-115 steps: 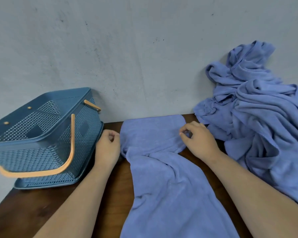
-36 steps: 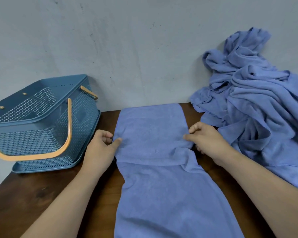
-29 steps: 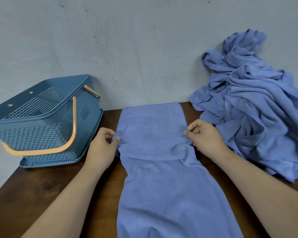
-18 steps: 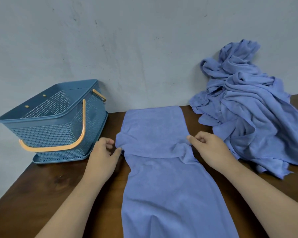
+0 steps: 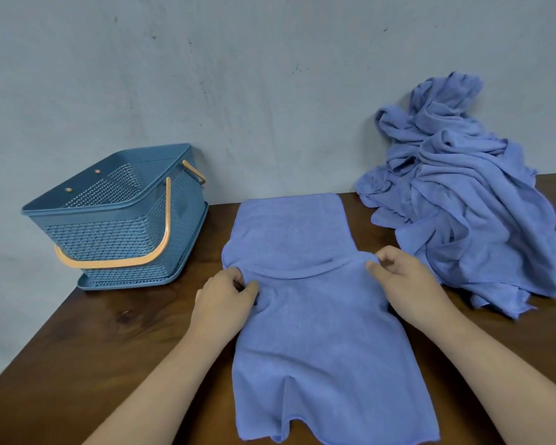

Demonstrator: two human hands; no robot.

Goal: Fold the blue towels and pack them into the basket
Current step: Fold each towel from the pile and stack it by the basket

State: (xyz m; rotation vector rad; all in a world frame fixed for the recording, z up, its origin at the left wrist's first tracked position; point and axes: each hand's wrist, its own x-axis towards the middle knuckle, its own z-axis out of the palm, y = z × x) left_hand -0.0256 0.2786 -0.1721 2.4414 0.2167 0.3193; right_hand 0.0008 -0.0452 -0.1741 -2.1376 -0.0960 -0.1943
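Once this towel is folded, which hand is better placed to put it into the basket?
Likely the left hand: the basket stands on its side of the table, with nothing between. The right hand is beside the towel pile, farther away. Both pinch the towel.

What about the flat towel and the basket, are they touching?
Apart. The head view shows a strip of bare table between the basket and the flat towel, along its left edge.

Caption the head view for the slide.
Mid-fold: left hand and right hand pinch a blue towel; basket at left, unfolded towel pile at right.
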